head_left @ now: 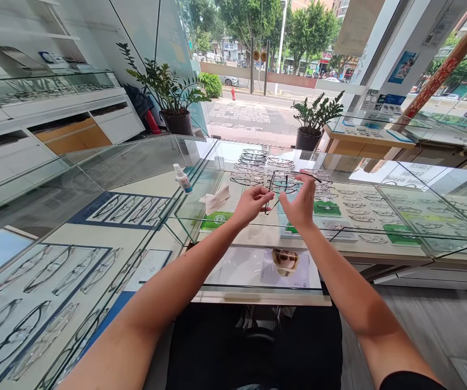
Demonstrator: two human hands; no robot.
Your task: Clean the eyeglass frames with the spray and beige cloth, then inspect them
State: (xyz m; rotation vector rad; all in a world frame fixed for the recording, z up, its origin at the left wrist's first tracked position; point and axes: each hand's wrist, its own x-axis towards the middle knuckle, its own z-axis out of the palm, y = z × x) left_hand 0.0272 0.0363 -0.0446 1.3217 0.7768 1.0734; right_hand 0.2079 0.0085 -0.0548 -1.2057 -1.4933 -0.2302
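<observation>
I have a dark, thin-rimmed pair of eyeglasses (pixel 272 183) up between my two hands, above the glass display counter (pixel 253 234) and a little ahead of my wrists. My left hand (pixel 253 205) is the nearer of the two: its thumb and index finger are pinched together on the slim edge of the pair, at its left side. From that pinch the eyeglasses spread rightward, toward my other palm.

My right hand (pixel 302 201) stands on the far side of them, thumb and index finger well apart, the thumb aimed back at the left fingertips. A dark temple (pixel 318 179) runs out past the right index finger, off to the right and slightly downward. Whether that finger only rests by it or the hidden fingers clasp it, I cannot tell.

As I judge it, the long axis is the awkward part: the piece by my left pinch stands almost upright, while the temple lies nearly level, so the two hands meet the pair along different lines. Rows of spectacles (pixel 253 158) lie behind and muddle the outline. A white cloth (pixel 216 199) and a spray bottle (pixel 182 179) sit left of my left hand, untouched.
</observation>
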